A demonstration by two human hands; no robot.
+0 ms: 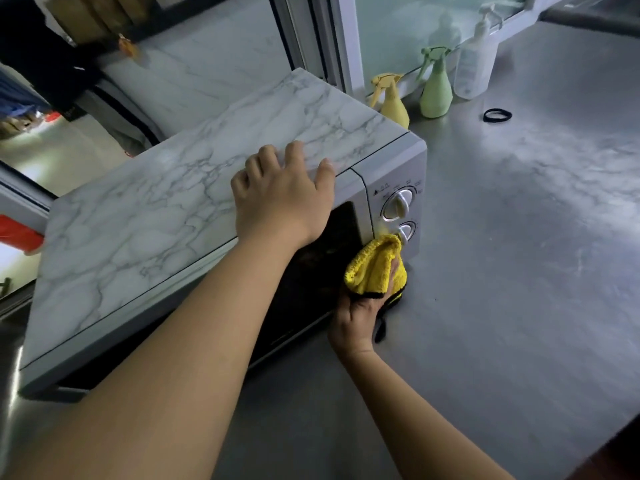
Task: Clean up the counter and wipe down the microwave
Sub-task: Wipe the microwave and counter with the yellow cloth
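The microwave [214,216] has a top surface in white marble pattern with grey veining; its control panel is silver-grey with two silver dials, and its door window is black. The microfibre cloth [375,268] is bright yellow with black edging. The counter [519,254] is dull grey metal with pale smears. One spray bottle [393,105] is yellow, one spray bottle [436,93] is pale green, and the pump bottle [472,64] is clear. The hair tie [497,115] is black.
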